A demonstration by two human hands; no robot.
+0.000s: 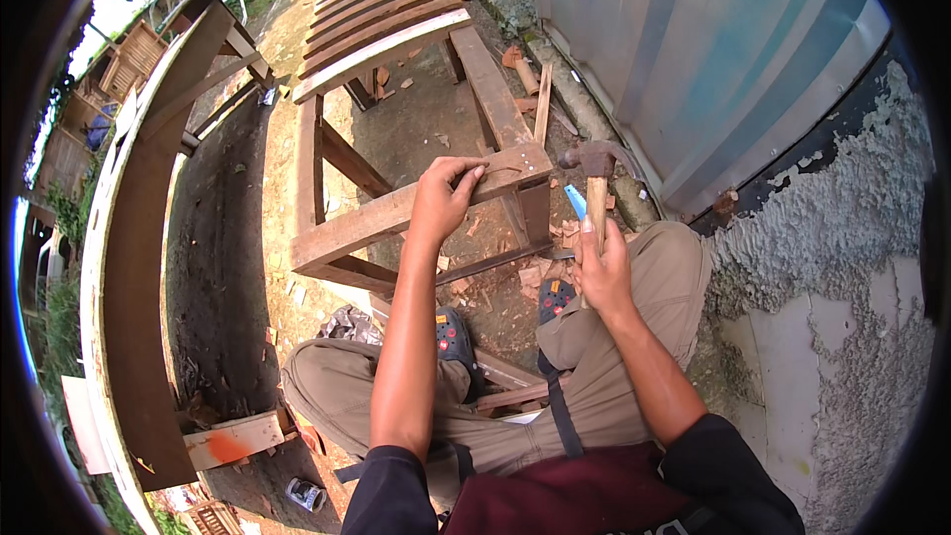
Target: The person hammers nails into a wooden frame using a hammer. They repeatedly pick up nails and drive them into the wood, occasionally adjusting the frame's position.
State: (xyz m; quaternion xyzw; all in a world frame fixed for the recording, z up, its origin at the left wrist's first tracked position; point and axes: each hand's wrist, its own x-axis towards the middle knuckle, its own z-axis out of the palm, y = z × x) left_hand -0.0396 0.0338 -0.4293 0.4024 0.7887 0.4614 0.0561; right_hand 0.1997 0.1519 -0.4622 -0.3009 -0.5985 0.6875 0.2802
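A wooden bench frame stands in front of me, its near rail crossing from left to right. My left hand rests on that rail with thumb and fingers drawn together; whatever they pinch is too small to make out. A thin dark mark lies on the wood beside the fingertips, and small pale spots dot the rail's right end. Just right of this end, my right hand is closed round the wooden handle of a claw hammer, held upright with its head up. A blue pointed piece shows beside the handle.
Brown slats lie across the frame's far part. A long curved wooden piece stands at left, and a can lies below it. A corrugated metal sheet and rough wall border the right. Wood scraps litter the ground around my shoes.
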